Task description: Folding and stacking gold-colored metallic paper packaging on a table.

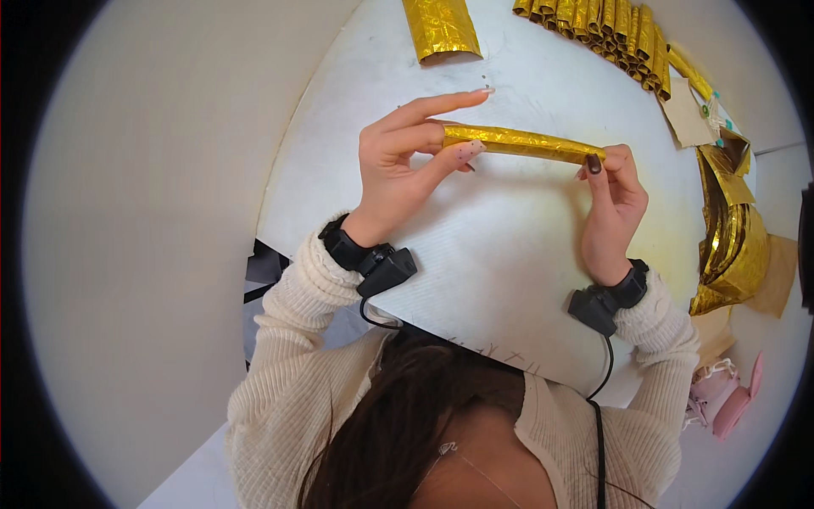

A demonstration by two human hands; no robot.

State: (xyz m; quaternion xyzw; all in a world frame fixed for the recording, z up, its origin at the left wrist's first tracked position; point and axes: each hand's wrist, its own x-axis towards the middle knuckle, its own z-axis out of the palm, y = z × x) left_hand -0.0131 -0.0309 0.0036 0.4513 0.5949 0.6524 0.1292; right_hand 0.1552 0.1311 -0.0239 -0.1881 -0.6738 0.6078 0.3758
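Observation:
Stretched between my hands above the white table is a thin roll of gold foil paper (526,142). My left hand (403,157) pinches its left end between thumb and fingers, with the index finger stretched out above it. At the other end, my right hand (617,199) grips the roll between thumb and fingers, the thumb on the near side. The roll lies nearly level, its right end a little nearer to me. Beyond my left hand, a gold foil sheet (443,30) with a curved near edge rests on the table.
Several finished-looking gold rolls (606,30) are piled at the far right. Beside them lies a beige paper piece (687,114). A thick stack of gold foil sheets (733,246) sits along the right edge. A pink bag (733,407) is at the lower right. The white table (500,246) borders a wall on the left.

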